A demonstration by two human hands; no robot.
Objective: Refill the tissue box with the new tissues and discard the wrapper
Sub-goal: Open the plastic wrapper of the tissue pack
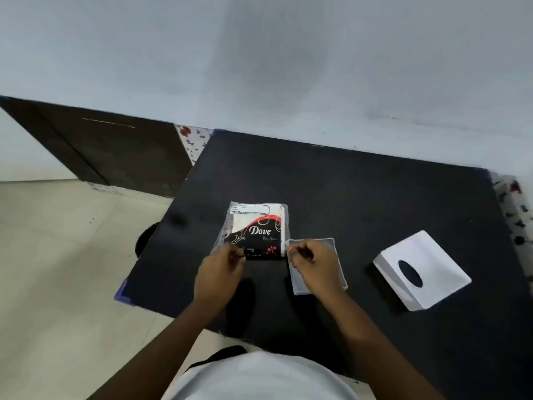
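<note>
A pack of new tissues [256, 226] in a clear wrapper printed "Dove" in black, red and white lies on the black table [360, 203]. My left hand [220, 269] pinches the wrapper's near left edge. My right hand [313, 264] has curled fingers at the pack's near right corner, above a clear plastic tray-like part [340, 275] lying flat; whether it grips the wrapper is unclear. The white tissue box cover [421, 272], with a dark oval slot, rests on the table to the right, apart from both hands.
The table stands against a pale wall [288, 67]. A floral cloth [513, 209] shows at its right and back-left edges. A dark cabinet [101, 148] and pale floor [57, 255] lie to the left.
</note>
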